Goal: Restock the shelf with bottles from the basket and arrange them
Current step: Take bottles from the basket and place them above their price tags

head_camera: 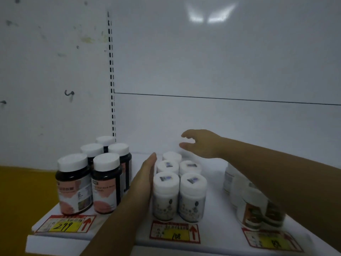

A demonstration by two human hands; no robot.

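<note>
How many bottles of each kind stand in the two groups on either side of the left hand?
Dark bottles with white caps: 5
Small white bottles: 5
Total: 10

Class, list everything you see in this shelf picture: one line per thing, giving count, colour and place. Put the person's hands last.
Dark bottles: five, brown with white caps, shelf's left end.
White bottles: five, white, middle of shelf.
Orange-labelled bottles: count hidden by arm, white, right end.
Price tags: three, red and yellow, shelf's front edge.
Shelf: one, white, under the bottles.
Back panel: one, white, behind shelf.
Slotted strip: one, black slots, upright on panel.
Left hand: one, flat, along white bottles' left side.
Right hand: one, empty, fingers loosely curved, behind white bottles.
</note>
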